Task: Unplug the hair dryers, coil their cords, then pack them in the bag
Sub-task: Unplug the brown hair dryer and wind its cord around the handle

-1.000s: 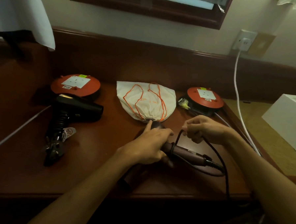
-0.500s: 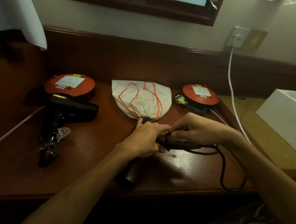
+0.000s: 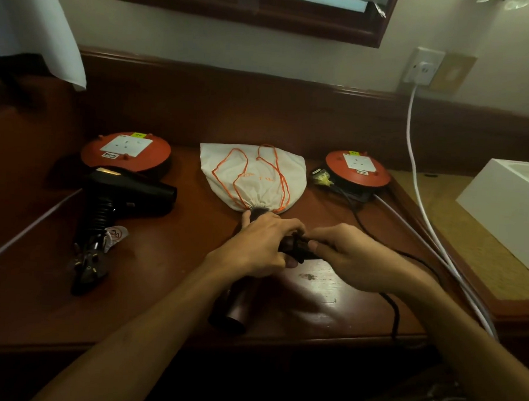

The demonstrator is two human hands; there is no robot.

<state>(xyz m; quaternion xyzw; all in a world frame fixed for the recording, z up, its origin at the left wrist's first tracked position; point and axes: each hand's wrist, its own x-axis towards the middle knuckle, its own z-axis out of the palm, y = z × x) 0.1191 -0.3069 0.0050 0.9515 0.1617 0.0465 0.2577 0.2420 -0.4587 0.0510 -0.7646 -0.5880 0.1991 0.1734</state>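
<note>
A dark brown hair dryer (image 3: 234, 306) lies at the front middle of the wooden desk (image 3: 160, 287), its nozzle toward me. My left hand (image 3: 259, 246) grips its body. My right hand (image 3: 346, 256) grips the handle, and the black cord (image 3: 397, 311) trails from under it over the front edge. A white drawstring bag (image 3: 252, 176) with orange cords lies just behind the hands. A black hair dryer (image 3: 129, 191) rests at the left, its cord wound on the handle and its plug (image 3: 88, 266) lying free.
Two red cable reels stand at the back, one at the left (image 3: 126, 151) and one at the right (image 3: 358, 168). White cables (image 3: 412, 165) run from a wall socket (image 3: 422, 67) down the right side. A white box (image 3: 508, 207) sits at the far right.
My right hand has moved left from the cord onto the dryer's handle, next to my left hand. The cord loop has slid toward the desk's front edge.
</note>
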